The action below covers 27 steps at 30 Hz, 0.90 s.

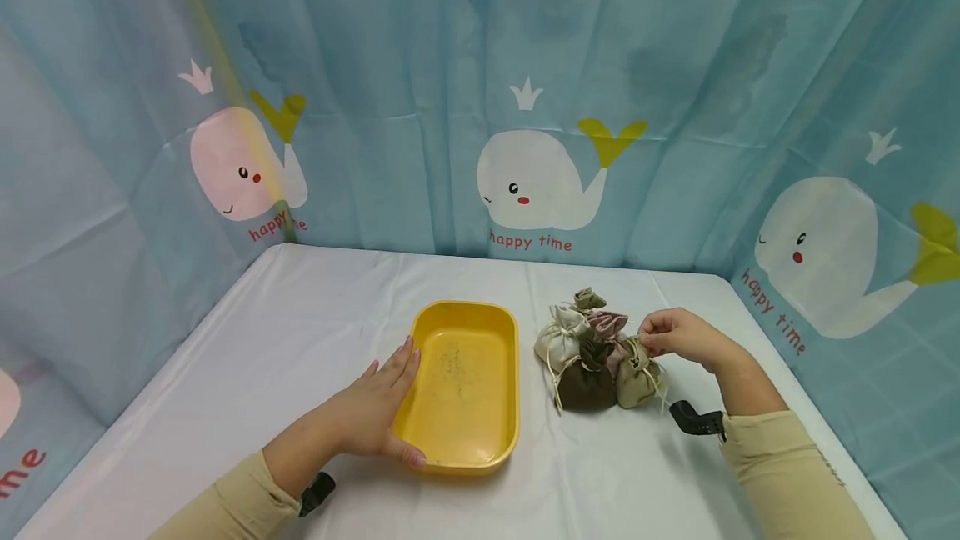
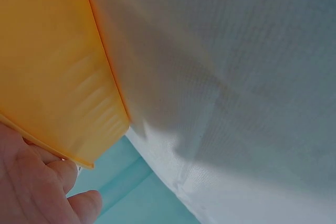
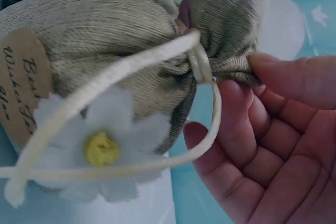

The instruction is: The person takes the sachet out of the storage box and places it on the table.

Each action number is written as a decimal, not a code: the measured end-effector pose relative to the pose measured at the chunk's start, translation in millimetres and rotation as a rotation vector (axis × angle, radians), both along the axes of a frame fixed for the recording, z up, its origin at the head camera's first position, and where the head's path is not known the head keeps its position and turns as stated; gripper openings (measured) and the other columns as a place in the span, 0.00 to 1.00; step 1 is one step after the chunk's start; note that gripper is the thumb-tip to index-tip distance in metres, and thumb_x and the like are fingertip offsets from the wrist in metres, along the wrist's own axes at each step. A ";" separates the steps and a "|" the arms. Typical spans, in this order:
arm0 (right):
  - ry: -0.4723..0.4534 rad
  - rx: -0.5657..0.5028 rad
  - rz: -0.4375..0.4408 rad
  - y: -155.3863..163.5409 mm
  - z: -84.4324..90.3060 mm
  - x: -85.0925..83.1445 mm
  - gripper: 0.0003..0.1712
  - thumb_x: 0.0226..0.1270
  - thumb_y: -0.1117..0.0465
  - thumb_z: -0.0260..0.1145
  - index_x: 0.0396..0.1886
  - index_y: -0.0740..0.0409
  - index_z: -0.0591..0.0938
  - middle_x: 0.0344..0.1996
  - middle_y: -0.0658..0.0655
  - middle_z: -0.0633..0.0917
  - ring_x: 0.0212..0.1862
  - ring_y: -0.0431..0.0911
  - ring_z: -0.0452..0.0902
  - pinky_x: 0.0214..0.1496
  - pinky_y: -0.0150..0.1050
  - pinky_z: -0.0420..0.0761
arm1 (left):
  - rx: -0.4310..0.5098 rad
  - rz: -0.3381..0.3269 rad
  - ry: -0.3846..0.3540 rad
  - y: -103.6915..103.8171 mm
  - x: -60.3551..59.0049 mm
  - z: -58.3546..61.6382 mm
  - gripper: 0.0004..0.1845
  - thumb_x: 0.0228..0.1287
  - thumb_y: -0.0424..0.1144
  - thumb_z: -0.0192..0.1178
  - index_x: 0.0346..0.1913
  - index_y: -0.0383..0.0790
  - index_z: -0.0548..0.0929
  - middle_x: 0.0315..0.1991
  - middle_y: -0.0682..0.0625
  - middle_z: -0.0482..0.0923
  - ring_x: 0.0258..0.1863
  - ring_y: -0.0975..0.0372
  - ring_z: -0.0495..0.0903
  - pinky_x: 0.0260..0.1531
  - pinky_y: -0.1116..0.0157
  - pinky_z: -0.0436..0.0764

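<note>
You have one yellow tray [image 1: 467,448] and five small drawstring pouches: one cream [image 1: 561,337], one dark brown [image 1: 586,386], one pink [image 1: 609,325], and two olive-tan, near [image 1: 636,377] and far [image 1: 589,299].
</note>
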State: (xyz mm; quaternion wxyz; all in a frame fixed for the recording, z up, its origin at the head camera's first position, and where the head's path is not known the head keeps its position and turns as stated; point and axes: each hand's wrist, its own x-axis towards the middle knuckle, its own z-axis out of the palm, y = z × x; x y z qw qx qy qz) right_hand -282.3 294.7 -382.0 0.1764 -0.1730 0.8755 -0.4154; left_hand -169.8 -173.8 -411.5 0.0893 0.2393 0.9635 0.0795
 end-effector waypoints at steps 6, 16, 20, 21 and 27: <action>-0.025 0.004 -0.065 -1.5 -6.5 -2.0 0.08 0.64 0.64 0.59 0.32 0.66 0.78 0.23 0.56 0.78 0.30 0.47 0.74 0.42 0.50 0.76 | 0.002 0.002 0.008 0.8 0.6 -0.9 0.74 0.26 0.83 0.50 0.71 0.35 0.39 0.72 0.41 0.29 0.71 0.55 0.38 0.65 0.48 0.49; -0.020 0.049 -0.065 9.3 -1.9 -1.6 0.11 0.62 0.59 0.63 0.35 0.64 0.79 0.29 0.54 0.81 0.36 0.47 0.77 0.44 0.43 0.77 | -0.016 -0.003 -0.003 0.5 0.1 -0.6 0.74 0.26 0.83 0.49 0.71 0.36 0.38 0.72 0.42 0.28 0.71 0.56 0.36 0.65 0.49 0.48; -0.035 0.060 -0.011 13.5 3.7 -0.2 0.13 0.60 0.61 0.64 0.39 0.66 0.79 0.33 0.56 0.82 0.38 0.46 0.77 0.43 0.41 0.77 | -0.020 0.009 -0.017 1.2 1.0 -0.6 0.74 0.25 0.83 0.50 0.71 0.36 0.38 0.72 0.43 0.28 0.71 0.56 0.37 0.65 0.49 0.48; -0.041 0.065 -0.007 14.4 5.0 0.1 0.13 0.59 0.62 0.65 0.41 0.66 0.79 0.34 0.56 0.82 0.38 0.46 0.77 0.43 0.42 0.77 | -0.021 0.011 -0.017 1.2 1.2 -0.6 0.74 0.25 0.83 0.50 0.71 0.36 0.39 0.72 0.43 0.28 0.71 0.56 0.37 0.65 0.49 0.48; -0.029 0.112 0.033 18.7 10.1 -0.7 0.18 0.60 0.60 0.64 0.47 0.67 0.77 0.39 0.59 0.82 0.43 0.47 0.76 0.45 0.43 0.75 | -0.022 0.001 -0.012 0.7 1.3 -0.4 0.74 0.26 0.83 0.50 0.71 0.34 0.41 0.72 0.41 0.30 0.71 0.55 0.38 0.65 0.48 0.49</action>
